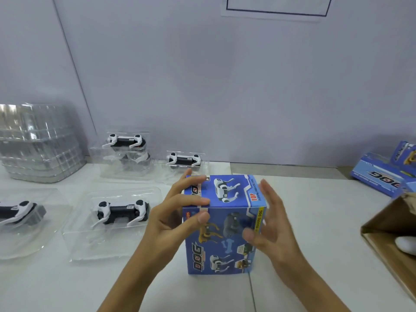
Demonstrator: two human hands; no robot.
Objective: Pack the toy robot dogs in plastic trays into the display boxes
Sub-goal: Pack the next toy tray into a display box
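A blue display box (pixel 227 235) printed with robot dogs stands upright on the white table, closed on top. My left hand (pixel 177 212) holds its upper left corner, fingers laid over the top edge and thumb on the front. My right hand (pixel 270 219) is at the box's right side with fingers straight, thumb at the front face. To the left lie black-and-white toy robot dogs in clear plastic trays: one close by (pixel 122 212), one at the left edge (pixel 18 212), two stacked at the back (pixel 125 141) and one more behind the box (pixel 184 159).
A tall stack of empty clear trays (pixel 38 143) stands at the back left. Flat blue display boxes (pixel 382 174) lie at the far right. An open brown carton (pixel 387 235) juts in at the right edge. A pale wall runs behind the table.
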